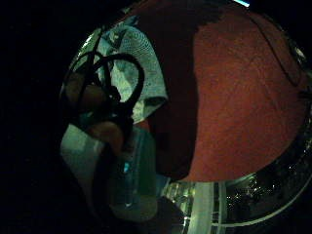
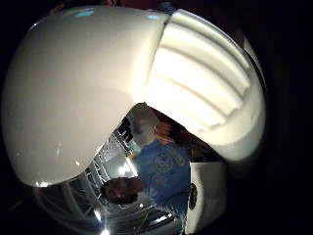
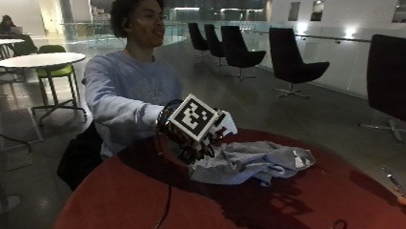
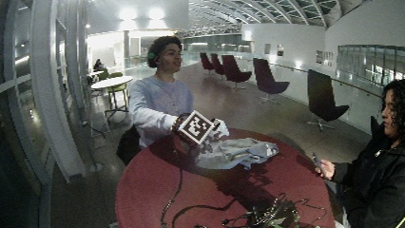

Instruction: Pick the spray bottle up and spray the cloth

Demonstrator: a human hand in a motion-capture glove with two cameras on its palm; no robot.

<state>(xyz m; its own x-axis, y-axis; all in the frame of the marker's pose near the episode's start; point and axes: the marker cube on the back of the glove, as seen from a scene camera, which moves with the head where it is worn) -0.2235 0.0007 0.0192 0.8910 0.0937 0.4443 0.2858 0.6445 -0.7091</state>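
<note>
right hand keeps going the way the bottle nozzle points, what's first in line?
Most likely the grey cloth on the red table. The right hand holds the spray bottle just above and beside it; exact nozzle aim is unclear.

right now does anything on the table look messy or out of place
Only the grey cloth: it lies crumpled in a heap on the red table, not spread flat. The gloved right hand holds the white spray bottle beside it. No spill shows.
</note>
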